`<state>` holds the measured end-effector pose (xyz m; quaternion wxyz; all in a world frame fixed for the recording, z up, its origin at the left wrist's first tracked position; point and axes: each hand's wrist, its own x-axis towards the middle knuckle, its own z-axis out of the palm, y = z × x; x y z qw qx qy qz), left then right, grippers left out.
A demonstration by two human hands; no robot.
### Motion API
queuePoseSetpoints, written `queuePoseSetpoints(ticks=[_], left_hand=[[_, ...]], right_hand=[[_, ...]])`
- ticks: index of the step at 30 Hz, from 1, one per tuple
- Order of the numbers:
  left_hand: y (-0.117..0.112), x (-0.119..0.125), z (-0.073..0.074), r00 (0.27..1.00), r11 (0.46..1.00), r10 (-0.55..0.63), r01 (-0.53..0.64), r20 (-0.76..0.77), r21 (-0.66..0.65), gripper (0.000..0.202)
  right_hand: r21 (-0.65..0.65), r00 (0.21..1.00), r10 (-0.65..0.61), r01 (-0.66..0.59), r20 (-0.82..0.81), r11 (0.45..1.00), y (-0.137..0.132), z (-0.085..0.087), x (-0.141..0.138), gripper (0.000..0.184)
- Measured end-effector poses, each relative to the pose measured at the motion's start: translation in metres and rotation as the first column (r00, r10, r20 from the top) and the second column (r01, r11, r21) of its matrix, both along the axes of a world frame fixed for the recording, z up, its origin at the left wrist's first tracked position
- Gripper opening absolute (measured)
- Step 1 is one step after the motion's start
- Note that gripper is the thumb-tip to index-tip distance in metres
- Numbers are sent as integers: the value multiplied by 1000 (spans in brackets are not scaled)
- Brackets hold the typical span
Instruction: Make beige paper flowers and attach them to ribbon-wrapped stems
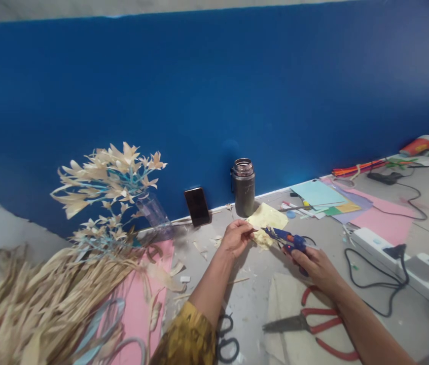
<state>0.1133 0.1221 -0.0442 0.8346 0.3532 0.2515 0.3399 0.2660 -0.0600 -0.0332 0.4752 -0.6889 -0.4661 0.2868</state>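
My left hand (236, 236) pinches the edge of a pale yellow paper piece (266, 219) lying on the grey floor. Just right of it, my right hand (311, 264) grips a blue hot glue gun (287, 239), whose nozzle points left at the paper's lower edge. A black cord runs from the gun toward the right.
A dark metal flask (243, 187) and a phone (197, 206) lean at the blue wall. Dried palm strips (43, 299) and a leaf flower arrangement (111, 187) lie left. Red-handled scissors (309, 324), black scissors (224, 339), a white power strip (404, 258) and coloured papers (336, 203) lie around.
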Motion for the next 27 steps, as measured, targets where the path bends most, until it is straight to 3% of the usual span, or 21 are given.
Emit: queuePoseSetpoints(ticks=[15,21,27], left_hand=[[0,-1,-3,1000,1000,-6,6,10,-6,28],[3,-3,1,1000,999,7,-5,30,-37,28],[-2,-7,13,997,998,-42,46,69,-53,27]], right_hand=[[-11,999,17,-17,46,1000,1,2,-2,46],[-2,982,24,-24,186,1000,3,9,-4,44],[11,903,39,-48,428,999,7,-4,-2,30]])
